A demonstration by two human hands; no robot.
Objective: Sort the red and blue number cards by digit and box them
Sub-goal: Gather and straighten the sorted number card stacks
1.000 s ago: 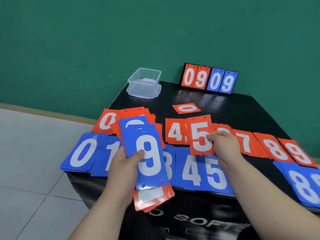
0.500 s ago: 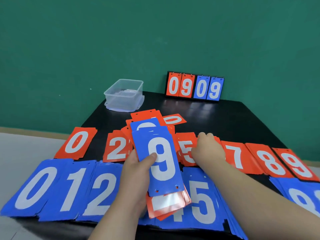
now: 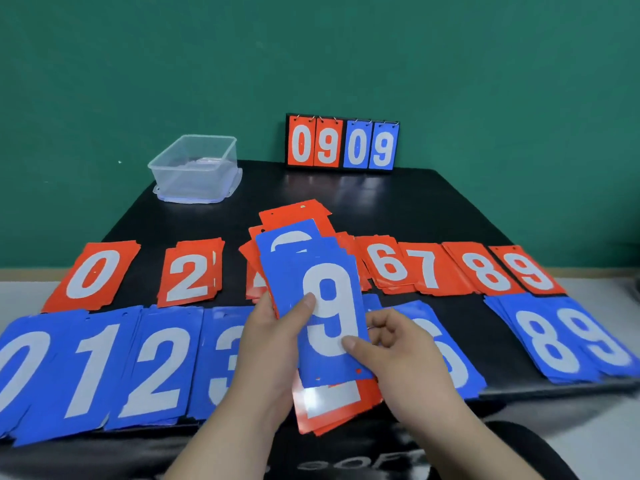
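Glossy laminated cards [image 3: 322, 306]; clear plastic box [image 3: 197, 168]; shiny black tabletop [image 3: 398, 206]

We see a deep green wall [image 3: 138, 64] behind a glossy black table [image 3: 415, 209]; on it the far row of red cards [image 3: 93, 275] bears white digits, and the near row of blue cards [image 3: 156, 368] bears white digits too; the stack [image 3: 346, 407] mixes both colours, its top card [image 3: 332, 306] blue with a white 9, red ones showing below; the scoreboard [image 3: 343, 143] has a black frame, two red panels, two blue, all white-numbered; the box [image 3: 197, 171] is clear, colourless plastic; the floor [image 3: 20, 292] is pale grey.
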